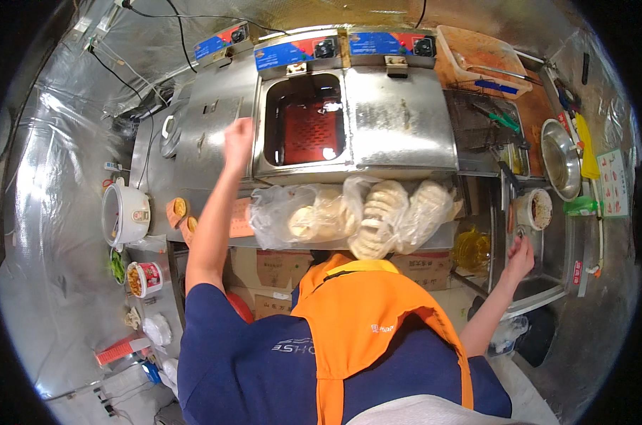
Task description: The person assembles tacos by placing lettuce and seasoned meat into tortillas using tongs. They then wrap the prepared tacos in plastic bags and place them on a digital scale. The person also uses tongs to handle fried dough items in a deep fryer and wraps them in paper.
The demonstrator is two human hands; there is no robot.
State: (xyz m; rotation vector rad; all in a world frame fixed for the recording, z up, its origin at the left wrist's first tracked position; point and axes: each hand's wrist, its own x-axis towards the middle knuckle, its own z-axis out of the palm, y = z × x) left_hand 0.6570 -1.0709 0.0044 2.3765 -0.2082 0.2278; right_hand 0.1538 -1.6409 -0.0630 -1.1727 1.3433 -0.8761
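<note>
My left hand point(239, 142) is closed at the left edge of the open fryer well point(270, 120), over the steel lid point(211, 134) beside it. What its fingers hold, if anything, is too small to make out. Dark liquid and a reddish perforated rack point(310, 131) show inside the well. On the right, my right hand point(520, 261) is closed near a white tub point(534, 210) with reddish-brown contents. A small shiny bit shows at its fingertips, its kind unclear. Clear plastic bags of pale round flatbreads point(377, 212) lie along the counter's front, between my arms.
Another steel lid point(404, 117) covers the well to the right. Farther right are a wire rack point(476, 120), a steel bowl point(560, 159) and a sink point(551, 262). A white rice cooker point(126, 212) and a tub of food point(144, 278) stand at left.
</note>
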